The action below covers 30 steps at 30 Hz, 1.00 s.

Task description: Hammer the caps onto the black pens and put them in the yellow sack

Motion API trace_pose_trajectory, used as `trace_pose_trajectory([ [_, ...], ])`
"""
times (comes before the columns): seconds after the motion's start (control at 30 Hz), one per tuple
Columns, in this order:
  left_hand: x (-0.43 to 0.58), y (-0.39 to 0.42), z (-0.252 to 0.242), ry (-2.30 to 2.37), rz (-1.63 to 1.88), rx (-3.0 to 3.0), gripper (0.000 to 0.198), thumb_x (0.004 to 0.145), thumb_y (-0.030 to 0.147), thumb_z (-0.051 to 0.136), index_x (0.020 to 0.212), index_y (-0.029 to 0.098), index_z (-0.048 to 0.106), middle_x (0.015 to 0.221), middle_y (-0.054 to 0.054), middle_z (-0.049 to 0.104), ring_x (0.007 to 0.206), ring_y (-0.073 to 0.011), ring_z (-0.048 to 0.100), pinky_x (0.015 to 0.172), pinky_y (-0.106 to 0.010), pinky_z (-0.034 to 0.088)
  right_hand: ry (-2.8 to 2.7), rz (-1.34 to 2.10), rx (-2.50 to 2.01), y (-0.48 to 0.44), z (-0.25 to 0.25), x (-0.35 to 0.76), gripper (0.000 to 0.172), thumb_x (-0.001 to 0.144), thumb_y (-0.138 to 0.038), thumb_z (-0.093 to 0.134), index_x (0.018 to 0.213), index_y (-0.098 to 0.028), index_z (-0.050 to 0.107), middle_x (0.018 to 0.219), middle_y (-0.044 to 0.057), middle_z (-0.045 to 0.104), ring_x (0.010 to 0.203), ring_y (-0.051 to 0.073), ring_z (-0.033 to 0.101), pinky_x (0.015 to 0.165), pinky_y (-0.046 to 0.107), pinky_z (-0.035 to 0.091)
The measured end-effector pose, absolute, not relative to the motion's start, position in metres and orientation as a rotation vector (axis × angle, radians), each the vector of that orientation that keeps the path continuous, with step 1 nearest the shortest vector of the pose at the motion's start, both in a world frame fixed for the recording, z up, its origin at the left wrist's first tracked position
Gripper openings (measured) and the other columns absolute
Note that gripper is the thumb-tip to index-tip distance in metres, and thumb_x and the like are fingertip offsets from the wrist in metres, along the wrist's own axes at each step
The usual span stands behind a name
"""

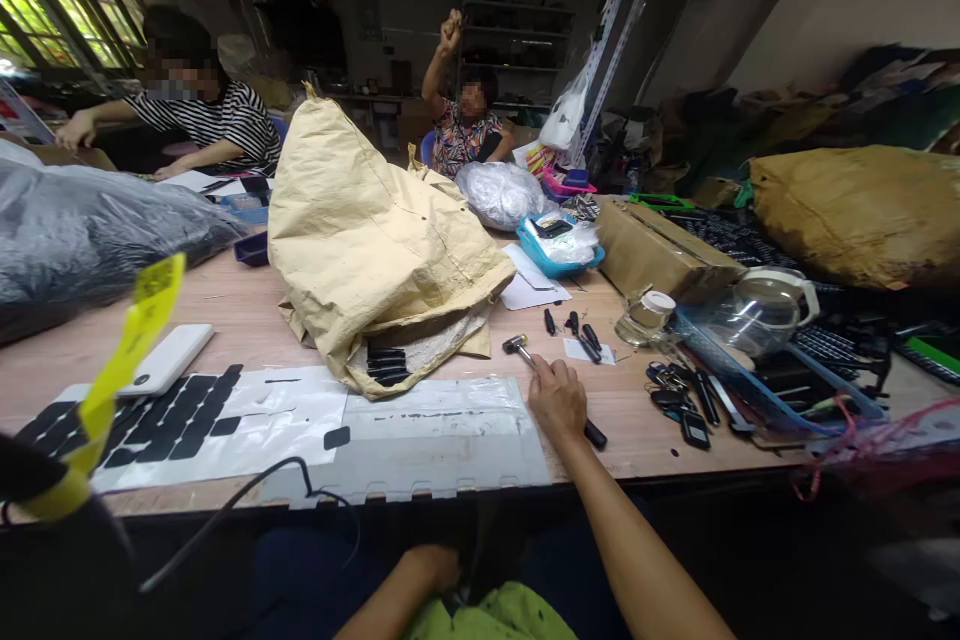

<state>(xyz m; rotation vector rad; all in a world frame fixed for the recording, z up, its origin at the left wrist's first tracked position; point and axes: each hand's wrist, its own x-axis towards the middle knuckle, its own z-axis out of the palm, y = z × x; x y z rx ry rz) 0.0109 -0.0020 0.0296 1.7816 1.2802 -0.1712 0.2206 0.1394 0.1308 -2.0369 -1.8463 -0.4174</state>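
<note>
My right hand [559,402] is on the table with its fingers round a small hammer [517,345]. The hammer's head points up and left, and the black end of its grip shows past my hand. Below the table edge, my left hand [436,565] is low near my lap; its fingers are lost in shadow. Left of my right hand lies a clear plastic sheet [450,450], with one small black piece [337,438] at its left. A large tan sack [375,230] slumps behind the sheet, its mouth showing several black pieces [387,365]. Several black parts [590,340] lie beyond the hammer.
Rows of black pieces [180,415] lie on white sheets at left, beside a white box-like device [169,360]. At right are keys [671,390], a glass jar [643,317], a blue tray [780,395] and a cardboard box [660,255]. Two people sit across the table.
</note>
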Motion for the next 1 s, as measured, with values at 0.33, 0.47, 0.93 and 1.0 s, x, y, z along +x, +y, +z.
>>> trace_pose_trajectory([
  [0.33, -0.026, 0.077, 0.217, 1.178, 0.469, 1.951, 0.032, 0.096, 0.035, 0.044, 0.089, 0.019, 0.071, 0.086, -0.003, 0.072, 0.08, -0.0177, 0.065, 0.076, -0.026, 0.049, -1.852, -0.46, -2.065, 0.139, 0.129, 0.219, 0.037, 0.088, -0.017, 0.054, 0.121, -0.026, 0.068, 0.087, 0.006, 0.056, 0.085, 0.02, 0.046, 0.07, 0.03, 0.03],
  [0.47, -0.057, 0.139, 0.218, 2.055, 0.593, 1.938, 0.033, 0.096, 0.02, 0.04, 0.103, 0.017, 0.071, 0.11, -0.012, 0.071, 0.103, -0.0265, 0.064, 0.093, -0.037, 0.048, -1.855, -0.447, -2.073, 0.14, 0.13, 0.217, 0.036, 0.088, -0.017, 0.055, 0.12, -0.026, 0.069, 0.088, 0.006, 0.057, 0.084, 0.02, 0.047, 0.07, 0.03, 0.03],
  [0.93, -0.079, 0.163, 0.197, 2.404, 0.403, 1.898, 0.026, 0.092, 0.021, 0.054, 0.109, 0.017, 0.074, 0.109, -0.015, 0.064, 0.108, -0.0322, 0.06, 0.087, -0.041, 0.05, -1.856, -0.458, -2.067, 0.141, 0.129, 0.215, 0.036, 0.088, -0.016, 0.054, 0.119, -0.026, 0.069, 0.088, 0.006, 0.057, 0.085, 0.021, 0.047, 0.069, 0.03, 0.03],
  [1.0, -0.07, 0.155, 0.196, 2.359, 0.537, 2.045, 0.027, 0.092, 0.021, 0.054, 0.111, 0.019, 0.073, 0.104, -0.014, 0.063, 0.103, -0.0303, 0.058, 0.086, -0.04, 0.049, -1.854, -0.455, -2.068, 0.142, 0.128, 0.215, 0.036, 0.087, -0.016, 0.054, 0.119, -0.026, 0.069, 0.088, 0.006, 0.057, 0.085, 0.021, 0.047, 0.069, 0.03, 0.03],
])
